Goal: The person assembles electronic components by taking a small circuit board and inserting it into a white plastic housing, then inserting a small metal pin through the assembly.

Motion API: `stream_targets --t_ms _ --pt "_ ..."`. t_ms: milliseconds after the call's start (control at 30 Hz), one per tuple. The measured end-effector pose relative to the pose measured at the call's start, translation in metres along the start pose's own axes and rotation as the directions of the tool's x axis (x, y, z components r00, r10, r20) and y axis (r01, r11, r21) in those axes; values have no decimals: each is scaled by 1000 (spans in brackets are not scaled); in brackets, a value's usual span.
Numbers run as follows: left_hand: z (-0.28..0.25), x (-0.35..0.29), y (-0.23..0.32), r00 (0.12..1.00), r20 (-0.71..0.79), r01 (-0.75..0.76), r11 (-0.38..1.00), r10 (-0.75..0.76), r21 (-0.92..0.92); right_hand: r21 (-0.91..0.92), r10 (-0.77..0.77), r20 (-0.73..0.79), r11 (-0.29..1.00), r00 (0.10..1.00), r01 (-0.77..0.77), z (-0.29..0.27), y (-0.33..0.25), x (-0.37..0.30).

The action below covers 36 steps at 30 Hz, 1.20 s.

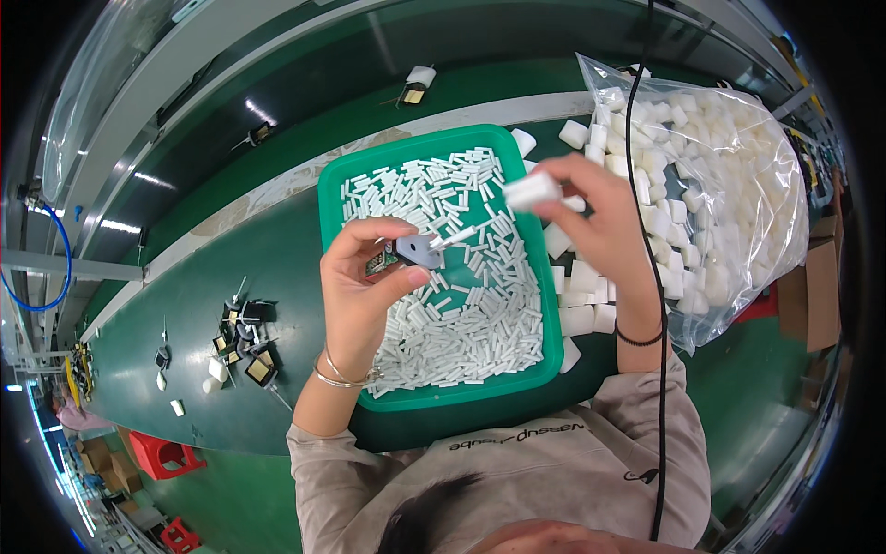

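Our left hand (358,272) pinches a grey device (420,251) between thumb and fingers; our right hand (598,210) grips a blurred white foam piece (532,191), fingers curled. Beneath the left sits a green tray (326,198) of white tubes (443,355).

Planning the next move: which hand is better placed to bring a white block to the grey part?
Probably the right hand: it holds a white block, while the left hand grips the grey part.
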<state>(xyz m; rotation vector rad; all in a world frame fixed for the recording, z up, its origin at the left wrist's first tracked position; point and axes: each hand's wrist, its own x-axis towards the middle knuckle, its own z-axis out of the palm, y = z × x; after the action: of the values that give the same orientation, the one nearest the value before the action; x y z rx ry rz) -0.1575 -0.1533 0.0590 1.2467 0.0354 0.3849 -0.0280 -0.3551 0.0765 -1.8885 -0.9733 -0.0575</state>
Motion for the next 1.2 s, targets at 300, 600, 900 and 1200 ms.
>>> stream_targets --t_ms 300,600,900,1200 --pt "2 -3 0 976 181 -157 967 121 199 404 36 141 910 989 -90 30 -27 -15" --pt "14 -6 10 998 68 1 980 -15 197 225 -303 124 936 945 270 33 -21 -22" --pt "12 -5 10 998 67 -14 937 -10 349 443 -236 -99 859 967 255 47 -23 -17" --pt "10 -2 5 997 43 -76 922 65 379 538 87 -118 843 989 -11 61 -17 -27"
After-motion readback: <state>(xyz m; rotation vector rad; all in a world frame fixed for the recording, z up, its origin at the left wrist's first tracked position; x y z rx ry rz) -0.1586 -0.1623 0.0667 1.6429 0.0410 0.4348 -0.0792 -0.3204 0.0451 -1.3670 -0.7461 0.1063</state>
